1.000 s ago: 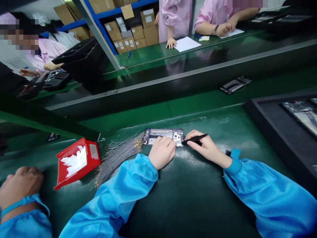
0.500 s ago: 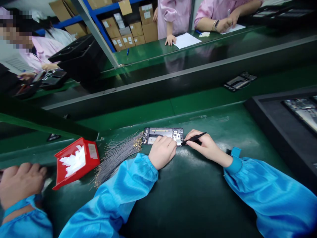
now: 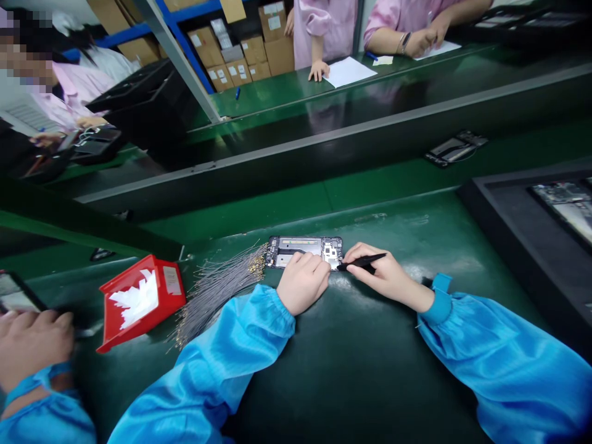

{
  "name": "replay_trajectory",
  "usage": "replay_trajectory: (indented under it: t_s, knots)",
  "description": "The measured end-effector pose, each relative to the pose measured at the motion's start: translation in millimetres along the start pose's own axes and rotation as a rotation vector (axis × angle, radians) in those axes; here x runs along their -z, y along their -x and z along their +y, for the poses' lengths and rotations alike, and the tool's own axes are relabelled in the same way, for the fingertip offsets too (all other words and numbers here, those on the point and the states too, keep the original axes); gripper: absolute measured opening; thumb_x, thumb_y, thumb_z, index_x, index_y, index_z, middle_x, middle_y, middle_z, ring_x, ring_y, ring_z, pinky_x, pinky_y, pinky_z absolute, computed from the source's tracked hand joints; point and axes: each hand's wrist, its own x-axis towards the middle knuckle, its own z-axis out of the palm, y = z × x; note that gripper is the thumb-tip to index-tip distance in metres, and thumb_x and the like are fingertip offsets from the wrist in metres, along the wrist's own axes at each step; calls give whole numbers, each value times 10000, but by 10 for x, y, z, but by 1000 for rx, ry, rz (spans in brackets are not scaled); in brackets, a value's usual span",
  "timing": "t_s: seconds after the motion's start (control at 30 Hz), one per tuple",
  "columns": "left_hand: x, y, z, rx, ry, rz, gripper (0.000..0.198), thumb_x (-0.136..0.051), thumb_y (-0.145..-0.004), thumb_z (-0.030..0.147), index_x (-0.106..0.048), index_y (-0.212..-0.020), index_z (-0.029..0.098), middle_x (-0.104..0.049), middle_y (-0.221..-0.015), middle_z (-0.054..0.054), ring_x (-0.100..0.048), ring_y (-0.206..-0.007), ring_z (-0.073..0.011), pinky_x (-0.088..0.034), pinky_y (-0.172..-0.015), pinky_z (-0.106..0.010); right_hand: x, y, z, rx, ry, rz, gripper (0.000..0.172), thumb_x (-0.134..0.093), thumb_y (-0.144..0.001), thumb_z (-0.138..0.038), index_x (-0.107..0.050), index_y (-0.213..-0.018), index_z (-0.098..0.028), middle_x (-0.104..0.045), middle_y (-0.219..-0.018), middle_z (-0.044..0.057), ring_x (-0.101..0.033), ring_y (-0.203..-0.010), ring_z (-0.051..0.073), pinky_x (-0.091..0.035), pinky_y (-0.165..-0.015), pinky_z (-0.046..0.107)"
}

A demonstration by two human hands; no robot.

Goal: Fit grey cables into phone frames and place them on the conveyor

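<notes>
An opened phone [image 3: 300,243] with its frame and circuit board showing lies crosswise on the green bench. My left hand [image 3: 304,282] is closed on the phone's near edge, its fingertips hidden beneath the knuckles. At the phone's right end, my right hand [image 3: 383,274] pinches a slim black tapered tool [image 3: 370,259], whose tip meets the board's lower right corner. Whether this tool is tweezers or a pry stick I cannot make out. Close to the phone's left end is a spread bundle of thin grey cables [image 3: 222,293] with gold-coloured ends.
A red bin [image 3: 173,302] holding white slips [image 3: 136,300] stands left of the cables. Beyond it is a co-worker's hand [image 3: 37,345] beside another phone [image 3: 18,293]. A black tray [image 3: 490,203] is at the right. One opened phone [image 3: 456,149] lies on the channel behind the bench.
My hands and the phone stay nearly in place. The co-worker's hand at the left has moved slightly down and left, and a phone now shows beside it.
</notes>
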Motion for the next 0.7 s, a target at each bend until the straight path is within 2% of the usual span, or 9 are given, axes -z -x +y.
replay_trajectory:
  t_s: [0.33, 0.53, 0.63, 0.7]
  knots:
    - [17, -11, -3, 4, 29, -39, 203, -389, -862, 204, -537, -731, 157, -527, -703, -33, -454, -712, -173, -316, -632, -306, -10, -13, -72, 153, 185, -130, 56, -460, -821, -154, -504, -843, -182, -576, -816, 62, -535, -741, 160, -445, -668, 306]
    - [-44, -18, -52, 48, 143, -71, 180, -384, -866, 202, -529, -773, 149, -520, -750, -42, -455, -728, -166, -384, -666, -281, -22, -2, -11, 123, 132, -52, 61, -478, -830, -192, -516, -875, -179, -555, -813, 55, -525, -740, 146, -452, -665, 286]
    - [-65, -29, -65, 69, 163, -58, 182, -374, -877, 203, -524, -789, 147, -513, -765, -45, -452, -731, -165, -405, -681, -278, -40, -8, 65, 124, 229, 6, 133, -435, -853, -190, -532, -943, -178, -552, -759, 50, -523, -695, 152, -444, -622, 292]
    - [-70, -39, -63, 78, 168, -49, 178, -371, -879, 199, -523, -800, 148, -512, -776, -46, -453, -739, -168, -415, -684, -279, -55, -33, 113, 121, 332, 10, 177, -417, -855, -187, -526, -995, -185, -579, -825, 74, -543, -791, 184, -444, -682, 333]
